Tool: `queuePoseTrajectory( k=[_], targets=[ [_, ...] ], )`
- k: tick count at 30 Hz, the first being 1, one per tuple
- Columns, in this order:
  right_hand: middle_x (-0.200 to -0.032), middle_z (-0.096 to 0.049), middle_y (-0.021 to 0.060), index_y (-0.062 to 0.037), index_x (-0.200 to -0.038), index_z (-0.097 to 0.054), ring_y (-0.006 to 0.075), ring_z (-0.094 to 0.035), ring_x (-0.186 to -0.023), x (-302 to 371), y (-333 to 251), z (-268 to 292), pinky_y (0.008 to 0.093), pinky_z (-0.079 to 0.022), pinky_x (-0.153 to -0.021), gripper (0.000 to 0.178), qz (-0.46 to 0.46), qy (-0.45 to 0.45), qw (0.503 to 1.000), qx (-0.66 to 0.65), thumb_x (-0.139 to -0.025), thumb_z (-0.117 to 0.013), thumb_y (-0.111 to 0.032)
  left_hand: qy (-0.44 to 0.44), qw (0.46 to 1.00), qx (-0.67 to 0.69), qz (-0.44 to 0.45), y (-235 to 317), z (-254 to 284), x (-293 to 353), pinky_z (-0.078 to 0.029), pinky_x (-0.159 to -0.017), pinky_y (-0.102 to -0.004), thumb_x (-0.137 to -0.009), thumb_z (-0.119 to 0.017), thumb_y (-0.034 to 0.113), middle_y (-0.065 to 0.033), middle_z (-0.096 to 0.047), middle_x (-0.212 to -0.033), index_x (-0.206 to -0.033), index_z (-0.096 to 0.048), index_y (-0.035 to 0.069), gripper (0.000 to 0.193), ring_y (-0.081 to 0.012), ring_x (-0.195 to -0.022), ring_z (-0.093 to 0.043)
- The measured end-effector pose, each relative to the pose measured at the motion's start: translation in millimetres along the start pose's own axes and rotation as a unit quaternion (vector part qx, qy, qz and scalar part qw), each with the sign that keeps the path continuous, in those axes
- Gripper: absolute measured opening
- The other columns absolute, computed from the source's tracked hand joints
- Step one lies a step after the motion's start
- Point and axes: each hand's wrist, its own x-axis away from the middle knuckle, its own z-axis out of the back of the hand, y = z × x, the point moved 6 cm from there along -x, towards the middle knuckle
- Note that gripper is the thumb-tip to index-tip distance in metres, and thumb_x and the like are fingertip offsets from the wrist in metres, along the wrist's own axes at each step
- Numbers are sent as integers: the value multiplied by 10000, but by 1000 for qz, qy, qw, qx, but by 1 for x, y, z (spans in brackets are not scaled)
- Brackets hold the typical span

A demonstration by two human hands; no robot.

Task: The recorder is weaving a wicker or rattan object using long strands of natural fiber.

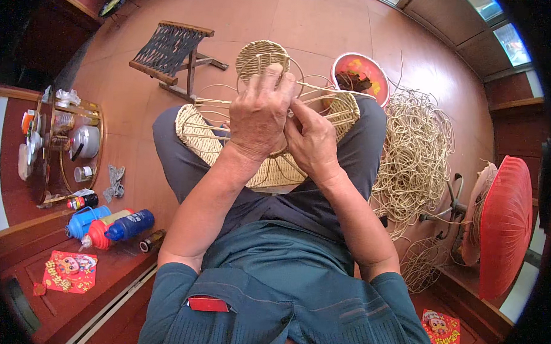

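A partly woven straw-cord piece on a wire frame rests across my lap. It has a round woven disc at its far side and a curved woven band along its near side. Bare wires and cords span between them. My left hand is closed over the frame just below the disc, fingers pointing away from me. Beside it, my right hand pinches near the left fingers, where a twisted cord runs off to the right. The exact pinch point is partly hidden by the fingers.
A heap of loose straw cord lies at my right, below a red basin with dark scraps. A folding stool stands far left. A shelf, bottles and a red-covered fan flank me.
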Motion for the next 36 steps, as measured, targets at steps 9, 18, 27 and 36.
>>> queuePoseTrajectory(
  k=[9,18,27,36],
  targets=[
    [-926,-760,233,-116,-1353,-733,447,-768,-887,-1,5,-1,531,-602,-782,343,-18,-15,1000,1,-1016,-683,-146,-39,993,111,-13,-8,-8,-1,-629,-713,-416,-967,-718,102,-82,-664,-1057,-1327,-683,145,365,-284,-888,-756],
    [-1073,-775,191,-104,-1353,-733,389,-771,-919,2,1,-2,479,-600,-780,372,23,42,999,-8,-981,-739,-105,11,981,192,-5,-23,3,25,-593,-754,-440,-1030,-679,39,-97,-678,-1033,-1401,-653,135,384,-304,-896,-733],
    [-1318,-710,64,-207,-1467,-718,280,-685,-1147,12,-20,-5,439,-526,-980,555,218,103,952,191,-920,-762,-120,11,985,146,89,-53,21,40,-618,-730,-453,-1000,-639,14,-114,-674,-1062,-1410,-605,126,426,-331,-863,-731],
    [-1453,-643,131,-179,-1601,-615,287,-641,-1173,21,-29,-20,434,-489,-1005,666,198,48,942,267,-951,-749,-234,-67,887,335,311,-97,32,5,-559,-730,-284,-1177,-585,225,-18,-738,-895,-1248,-772,46,268,-74,-800,-675]
  ],
)
